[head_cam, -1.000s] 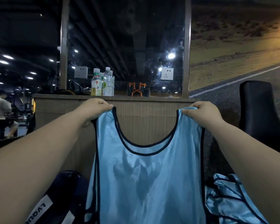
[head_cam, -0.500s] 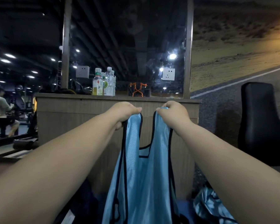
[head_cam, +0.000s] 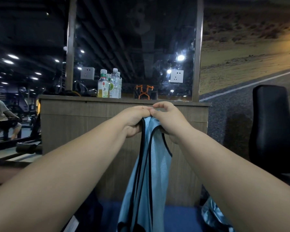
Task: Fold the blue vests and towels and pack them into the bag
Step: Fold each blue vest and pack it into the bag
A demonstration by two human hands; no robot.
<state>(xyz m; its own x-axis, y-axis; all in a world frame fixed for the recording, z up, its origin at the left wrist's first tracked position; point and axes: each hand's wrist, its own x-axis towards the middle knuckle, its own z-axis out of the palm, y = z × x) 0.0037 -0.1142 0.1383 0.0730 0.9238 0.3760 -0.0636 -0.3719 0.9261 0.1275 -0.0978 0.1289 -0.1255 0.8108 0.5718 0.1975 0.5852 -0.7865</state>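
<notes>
A light blue vest (head_cam: 147,178) with black trim hangs in front of me, folded in half lengthwise. My left hand (head_cam: 135,121) and my right hand (head_cam: 168,120) meet at its top, each gripping a shoulder strap, knuckles touching. More shiny blue vests (head_cam: 213,216) lie crumpled at the lower right. A dark bag (head_cam: 89,215) sits at the lower left, mostly hidden behind my left forearm.
A wooden counter (head_cam: 74,124) stands just behind the vest, with drink bottles (head_cam: 110,86) on its top. A black padded seat (head_cam: 273,128) is at the right. A blue surface (head_cam: 179,216) lies below. A person sits at gym equipment (head_cam: 0,114) far left.
My hands have come together from a wide spread, bringing the two shoulder straps side by side and folding the vest in half lengthwise. The view has tilted up a little.
</notes>
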